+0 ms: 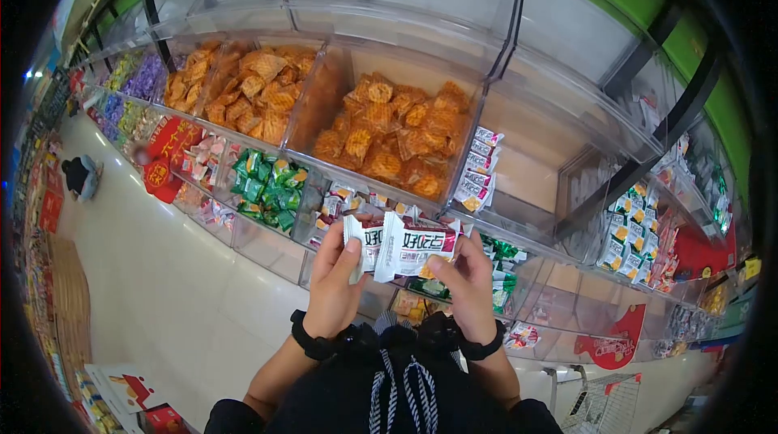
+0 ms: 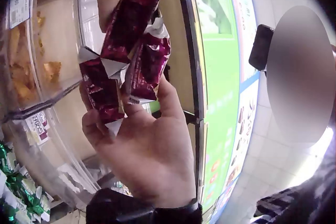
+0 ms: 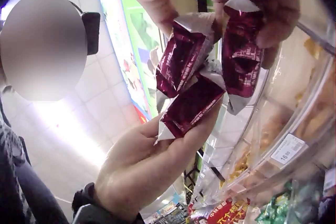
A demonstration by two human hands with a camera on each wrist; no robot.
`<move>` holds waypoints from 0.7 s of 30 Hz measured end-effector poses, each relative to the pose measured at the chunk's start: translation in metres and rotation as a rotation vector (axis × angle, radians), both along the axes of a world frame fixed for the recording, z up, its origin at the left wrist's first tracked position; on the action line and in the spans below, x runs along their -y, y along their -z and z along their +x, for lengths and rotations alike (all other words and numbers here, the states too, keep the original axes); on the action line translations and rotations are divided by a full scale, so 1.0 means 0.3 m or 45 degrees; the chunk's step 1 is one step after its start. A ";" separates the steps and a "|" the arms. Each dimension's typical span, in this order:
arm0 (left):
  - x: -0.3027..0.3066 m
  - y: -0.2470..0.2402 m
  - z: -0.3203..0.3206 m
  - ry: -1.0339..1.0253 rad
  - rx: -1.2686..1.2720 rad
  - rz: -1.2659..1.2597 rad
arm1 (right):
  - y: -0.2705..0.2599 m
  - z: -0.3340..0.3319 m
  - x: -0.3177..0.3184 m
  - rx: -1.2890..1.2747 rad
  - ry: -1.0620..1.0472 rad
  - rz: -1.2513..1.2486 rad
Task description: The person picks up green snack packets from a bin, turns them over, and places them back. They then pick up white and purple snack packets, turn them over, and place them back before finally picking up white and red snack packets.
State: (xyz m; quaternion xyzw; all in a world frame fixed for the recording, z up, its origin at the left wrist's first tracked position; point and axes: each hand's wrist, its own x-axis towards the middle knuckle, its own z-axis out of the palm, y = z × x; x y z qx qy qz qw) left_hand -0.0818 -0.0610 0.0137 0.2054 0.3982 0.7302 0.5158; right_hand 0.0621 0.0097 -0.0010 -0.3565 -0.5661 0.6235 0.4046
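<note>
My left hand (image 1: pixel 334 282) pinches one wrapped snack packet (image 1: pixel 369 235) at its end, the thumb over the white printed front. In my right hand (image 1: pixel 468 273) are two more packets of the same kind, the nearer packet (image 1: pixel 420 244) overlapping the left one. From below, the maroon undersides show: the left hand's packet (image 3: pixel 193 104) lies against one of the right hand's packets (image 3: pixel 184 58), while the other packet (image 3: pixel 243 50) sits between the right fingers. Both hands are raised before my chest, over the lower bins.
Ahead runs a clear bin (image 1: pixel 316 130) of orange-brown snacks. Similar white packets (image 1: pixel 480 166) stand in the bin to its right. Green-wrapped packets (image 1: pixel 267 189) fill a lower bin. A shopping cart (image 1: pixel 604 401) stands at the lower right, and another person (image 1: pixel 79 175) is far left in the aisle.
</note>
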 end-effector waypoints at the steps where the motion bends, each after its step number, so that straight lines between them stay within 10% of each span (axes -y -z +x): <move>1: -0.001 -0.001 -0.004 -0.005 -0.008 0.041 | 0.004 -0.011 -0.003 -0.091 0.020 0.004; 13: -0.035 -0.012 -0.034 0.034 0.027 0.096 | -0.008 0.004 -0.019 -0.358 0.212 -0.336; 21: -0.082 0.047 -0.010 0.154 0.021 0.077 | 0.027 0.002 -0.013 0.021 0.126 0.121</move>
